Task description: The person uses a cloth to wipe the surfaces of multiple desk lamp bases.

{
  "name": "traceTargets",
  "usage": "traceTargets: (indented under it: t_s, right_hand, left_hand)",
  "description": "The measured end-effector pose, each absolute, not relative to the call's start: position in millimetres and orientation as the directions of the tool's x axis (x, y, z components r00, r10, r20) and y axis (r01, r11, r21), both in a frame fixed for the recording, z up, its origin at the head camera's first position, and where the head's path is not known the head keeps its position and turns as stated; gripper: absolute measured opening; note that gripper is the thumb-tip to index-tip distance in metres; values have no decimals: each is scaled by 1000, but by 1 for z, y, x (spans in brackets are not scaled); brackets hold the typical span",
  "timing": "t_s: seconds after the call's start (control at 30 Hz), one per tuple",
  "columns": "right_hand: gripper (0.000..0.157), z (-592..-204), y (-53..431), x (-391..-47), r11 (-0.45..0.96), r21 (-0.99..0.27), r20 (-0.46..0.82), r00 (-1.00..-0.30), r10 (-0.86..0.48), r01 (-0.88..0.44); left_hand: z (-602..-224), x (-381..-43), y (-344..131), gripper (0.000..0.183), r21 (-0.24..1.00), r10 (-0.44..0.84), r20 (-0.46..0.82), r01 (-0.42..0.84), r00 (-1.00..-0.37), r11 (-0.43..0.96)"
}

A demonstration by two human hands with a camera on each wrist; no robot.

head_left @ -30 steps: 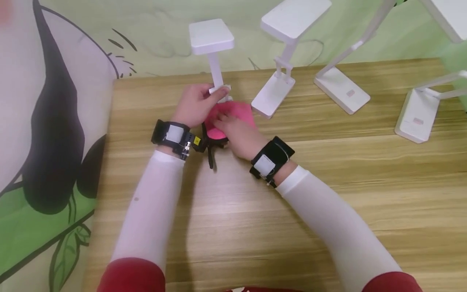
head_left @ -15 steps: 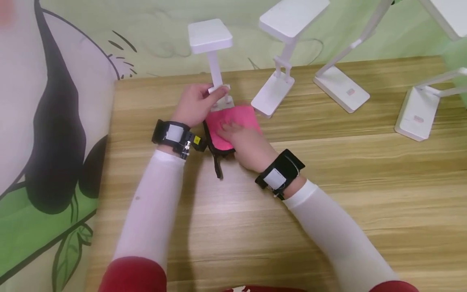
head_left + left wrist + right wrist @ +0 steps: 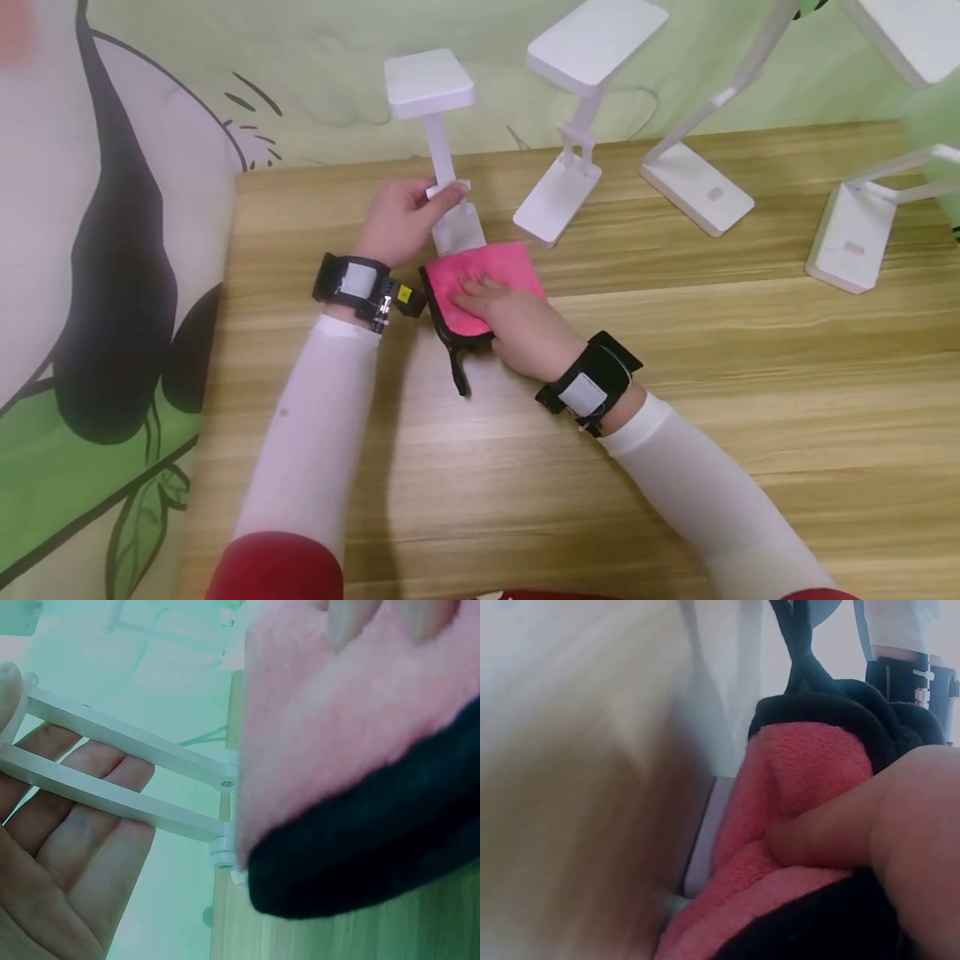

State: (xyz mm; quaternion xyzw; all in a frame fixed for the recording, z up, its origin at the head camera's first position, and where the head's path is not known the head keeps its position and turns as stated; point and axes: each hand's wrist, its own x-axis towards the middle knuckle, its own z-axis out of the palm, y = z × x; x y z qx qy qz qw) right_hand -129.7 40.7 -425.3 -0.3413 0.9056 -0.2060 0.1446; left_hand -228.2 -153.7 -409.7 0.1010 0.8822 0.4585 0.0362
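Observation:
My left hand (image 3: 401, 221) holds the white desk lamp (image 3: 429, 83) by the joint above its base, thumb in front. In the left wrist view the lamp's two thin bars (image 3: 120, 731) cross in front of my fingers (image 3: 82, 814). My right hand (image 3: 525, 329) rests on a pink cloth (image 3: 450, 317) with black edging and a loop, its fingers lying straight on top. That cloth covers the front of the lamp's base, leaving the rear part (image 3: 459, 229) bare. In the right wrist view my thumb (image 3: 817, 829) presses into the cloth beside the base's edge (image 3: 705, 847).
More white desk lamps stand in a row to the right: one close by (image 3: 558, 200), one farther over (image 3: 697, 187) and one near the right side (image 3: 851, 237). The wooden table (image 3: 480, 483) meets a wall with a painted panda (image 3: 112, 333).
My right hand and the cloth have slid toward me and slightly right along the lamp's base, baring its rear part. My left hand has kept its hold on the lamp.

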Motion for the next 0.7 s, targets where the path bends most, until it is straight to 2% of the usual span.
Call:
traceTargets:
  t_s: [0.23,0.5,0.7]
  right_hand:
    - [64,-425,26,-152,679,-464,-123,-718,-685,-569]
    - [68,-427,5,-188,693,-352,-71,-721,-690,-629]
    - [69,-430,6,-187,711,-375,-66,-748,-661,-595]
  left_hand:
    - [-409,-226,-154,62,822,206,26,138,-978,553]
    - [-412,-225,-154,52,836,210,1,116,-978,536]
    - [-410,-229,-154,47,853,235,-13,112,-972,509]
